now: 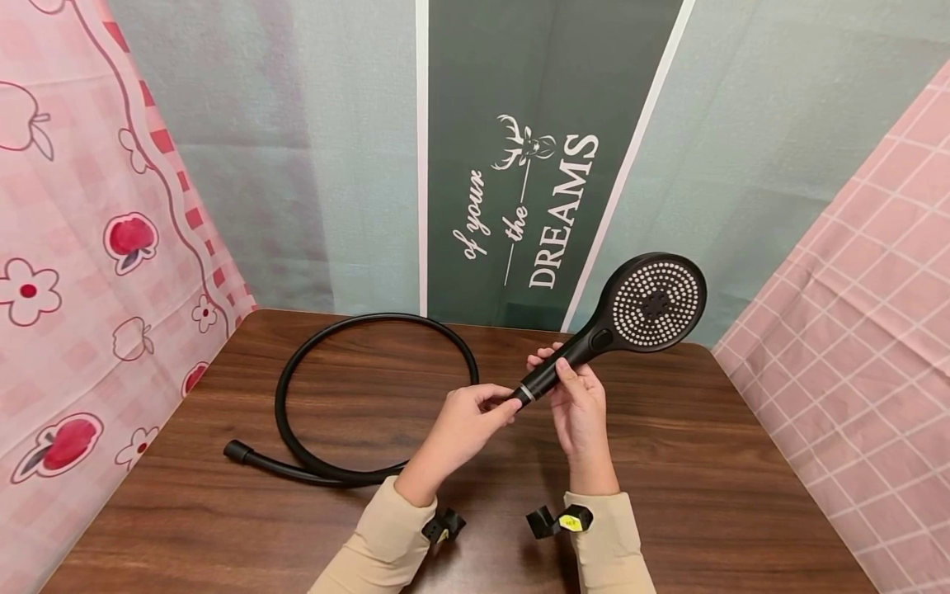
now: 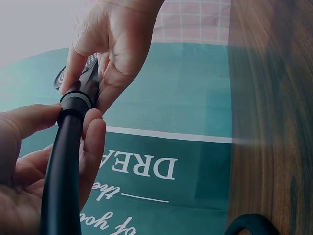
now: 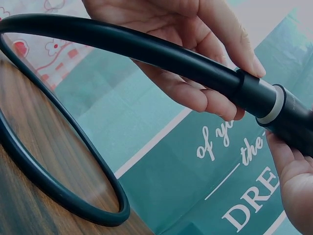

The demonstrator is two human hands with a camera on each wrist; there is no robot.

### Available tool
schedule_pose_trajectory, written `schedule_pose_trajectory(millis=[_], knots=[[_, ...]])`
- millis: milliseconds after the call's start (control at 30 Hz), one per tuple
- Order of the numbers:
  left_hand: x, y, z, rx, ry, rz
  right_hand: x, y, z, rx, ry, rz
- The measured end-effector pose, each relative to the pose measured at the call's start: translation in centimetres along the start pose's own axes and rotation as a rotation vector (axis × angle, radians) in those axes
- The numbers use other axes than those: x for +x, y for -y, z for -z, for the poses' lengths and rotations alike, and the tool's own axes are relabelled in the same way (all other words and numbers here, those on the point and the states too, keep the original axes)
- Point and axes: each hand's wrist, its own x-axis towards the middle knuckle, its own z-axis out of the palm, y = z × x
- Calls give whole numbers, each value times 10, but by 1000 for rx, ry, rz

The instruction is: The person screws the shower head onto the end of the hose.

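The shower head [image 1: 653, 301] is held above the bench [image 1: 690, 462], handle [image 1: 543, 378] coaxial with the end collar [image 3: 255, 92] of the hose [image 1: 280, 400]; a pale ring [image 3: 277, 105] marks the junction. The left hand [image 1: 469, 421] pinches the collar. The right hand [image 1: 585, 412], nearer the spray face, grips the handle. Thread engagement cannot be determined.

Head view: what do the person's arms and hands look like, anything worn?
The left hand and right hand are bare, without visible gloves. The left sleeve and right sleeve are beige. A small black left wrist device and right wrist device show; the latter carries a yellow label. No cables visible.
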Motion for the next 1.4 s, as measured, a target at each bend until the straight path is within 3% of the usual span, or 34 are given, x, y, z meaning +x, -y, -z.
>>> schedule_pose_trajectory(millis=[533, 800, 1400], knots=[[-1, 1, 1, -16, 6, -34, 0, 0, 0, 7, 8, 2], [0, 0, 0, -9, 4, 3, 0, 0, -1, 13, 9, 5], [1, 1, 0, -15, 0, -1, 0, 0, -1, 17, 0, 0]])
